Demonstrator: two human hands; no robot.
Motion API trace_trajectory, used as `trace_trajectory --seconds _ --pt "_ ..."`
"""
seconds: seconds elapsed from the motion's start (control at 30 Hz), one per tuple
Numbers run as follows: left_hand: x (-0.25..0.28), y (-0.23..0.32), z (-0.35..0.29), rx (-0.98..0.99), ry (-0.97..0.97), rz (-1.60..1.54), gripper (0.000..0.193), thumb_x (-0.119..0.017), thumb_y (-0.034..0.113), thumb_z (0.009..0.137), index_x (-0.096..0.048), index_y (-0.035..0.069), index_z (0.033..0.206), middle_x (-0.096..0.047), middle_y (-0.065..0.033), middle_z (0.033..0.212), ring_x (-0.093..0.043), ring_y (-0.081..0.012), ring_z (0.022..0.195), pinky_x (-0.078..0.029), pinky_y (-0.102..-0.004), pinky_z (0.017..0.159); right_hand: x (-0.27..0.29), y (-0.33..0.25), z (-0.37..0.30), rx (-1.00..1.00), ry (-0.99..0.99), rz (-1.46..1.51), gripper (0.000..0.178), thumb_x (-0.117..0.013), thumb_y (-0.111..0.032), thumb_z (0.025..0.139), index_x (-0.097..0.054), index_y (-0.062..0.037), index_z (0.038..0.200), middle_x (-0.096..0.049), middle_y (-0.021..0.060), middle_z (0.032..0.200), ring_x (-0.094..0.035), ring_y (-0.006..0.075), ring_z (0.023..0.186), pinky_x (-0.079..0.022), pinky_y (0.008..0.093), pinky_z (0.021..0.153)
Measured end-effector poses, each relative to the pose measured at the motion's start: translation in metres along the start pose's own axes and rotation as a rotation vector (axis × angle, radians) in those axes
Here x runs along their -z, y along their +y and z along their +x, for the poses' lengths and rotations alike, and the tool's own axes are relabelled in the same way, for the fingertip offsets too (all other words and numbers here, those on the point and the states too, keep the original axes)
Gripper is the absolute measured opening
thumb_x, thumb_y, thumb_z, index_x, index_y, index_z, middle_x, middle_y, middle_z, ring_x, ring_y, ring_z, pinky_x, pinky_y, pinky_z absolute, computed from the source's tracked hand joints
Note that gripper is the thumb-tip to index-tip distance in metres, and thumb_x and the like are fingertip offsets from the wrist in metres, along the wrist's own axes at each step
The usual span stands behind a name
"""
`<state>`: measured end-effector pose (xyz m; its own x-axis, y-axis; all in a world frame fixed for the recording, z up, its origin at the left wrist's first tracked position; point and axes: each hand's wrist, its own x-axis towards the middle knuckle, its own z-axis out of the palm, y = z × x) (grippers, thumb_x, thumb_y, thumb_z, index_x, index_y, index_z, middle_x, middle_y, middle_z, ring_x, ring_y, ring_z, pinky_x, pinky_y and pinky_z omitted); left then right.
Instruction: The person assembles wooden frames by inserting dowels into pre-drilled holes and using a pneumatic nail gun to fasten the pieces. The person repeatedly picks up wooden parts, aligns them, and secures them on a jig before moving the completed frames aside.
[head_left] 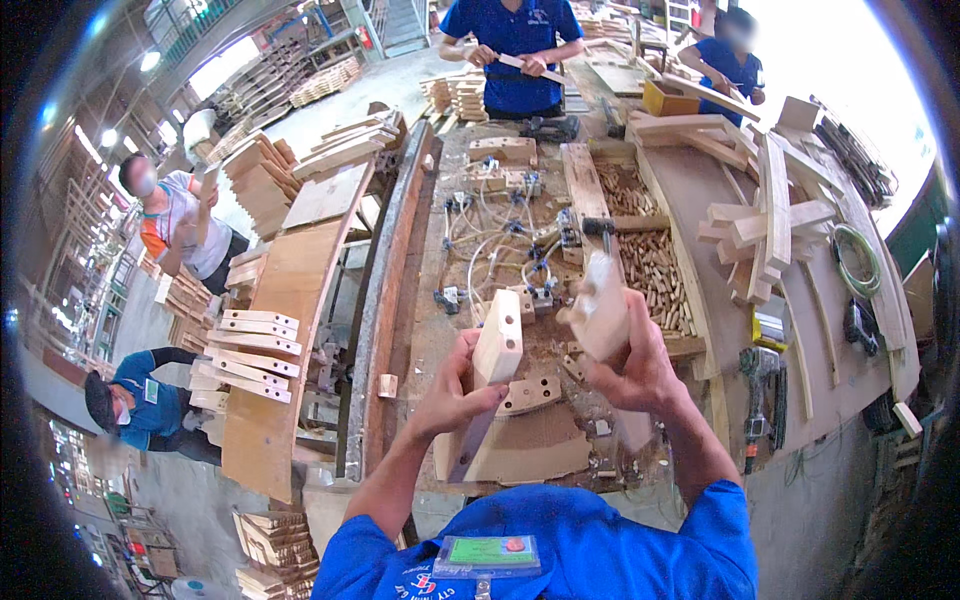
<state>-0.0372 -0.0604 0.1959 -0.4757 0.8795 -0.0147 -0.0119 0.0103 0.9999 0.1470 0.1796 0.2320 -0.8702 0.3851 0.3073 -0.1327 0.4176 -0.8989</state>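
My left hand (450,392) is closed around a pale wooden piece (498,345) with round holes in its end, tilted upright above the bench. In my right hand (645,365) is another wooden piece (603,318), smeared by motion. The two pieces are apart, one on each side of my view's middle. Below them a short drilled wooden block (530,396) lies on the bench by a sheet of cardboard (545,455). Beyond my hands are clear air hoses (490,240) with small metal fittings and clamps.
Wooden dowels (655,275) fill a divided tray to the right. A cordless power tool (757,390) and stacked wood parts (765,225) lie farther right. A long rail (385,280) bounds the bench's left side. Across it stands a co-worker (520,50); others work at left and far right.
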Motion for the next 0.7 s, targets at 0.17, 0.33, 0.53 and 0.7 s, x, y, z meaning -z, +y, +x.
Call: trace_trajectory --seconds 0.17,0.33,0.53,0.7 --pt "-0.005 0.053 -0.007 -0.212 0.088 0.389 0.076 -0.083 0.022 0.082 -0.051 0.000 0.148 -0.068 -0.0148 0.128 -0.064 -0.0201 0.121 -0.050 -0.0385 0.106 0.011 -0.046 0.008 0.117 -0.182 -0.420 0.083 -0.078 -0.020 0.077 -0.041 -0.0029 0.149 -0.066 0.0292 0.125 -0.067 0.0495 0.113 -0.055 0.0524 0.098" --pt "-0.015 0.074 -0.011 -0.275 0.128 0.536 0.079 -0.088 0.025 0.081 -0.051 0.000 0.147 -0.069 -0.0161 0.127 -0.069 -0.0232 0.115 -0.055 -0.0373 0.098 0.014 -0.059 0.009 0.084 -0.288 -0.475 0.084 -0.077 -0.022 0.079 -0.038 -0.0038 0.152 -0.064 0.0296 0.127 -0.068 0.0492 0.110 -0.057 0.0544 0.095" --pt "-0.027 0.080 -0.013 -0.280 0.207 0.881 0.082 -0.089 0.034 0.082 -0.050 0.000 0.145 -0.068 -0.0198 0.116 -0.072 -0.0373 0.101 -0.059 -0.0451 0.084 0.013 -0.064 -0.004 0.066 -0.268 -0.608 0.082 -0.076 -0.025 0.084 -0.034 -0.0039 0.152 -0.065 0.0298 0.117 -0.069 0.0493 0.099 -0.058 0.0565 0.086" --pt "-0.029 0.085 -0.017 -0.272 0.172 1.102 0.089 -0.086 0.036 0.082 -0.041 -0.001 0.149 -0.064 -0.0220 0.116 -0.070 -0.0441 0.095 -0.058 -0.0526 0.078 0.009 -0.077 -0.012 0.058 -0.264 -0.628 0.077 -0.075 -0.023 0.086 -0.034 -0.0027 0.149 -0.064 0.0277 0.106 -0.070 0.0484 0.090 -0.058 0.0574 0.078"
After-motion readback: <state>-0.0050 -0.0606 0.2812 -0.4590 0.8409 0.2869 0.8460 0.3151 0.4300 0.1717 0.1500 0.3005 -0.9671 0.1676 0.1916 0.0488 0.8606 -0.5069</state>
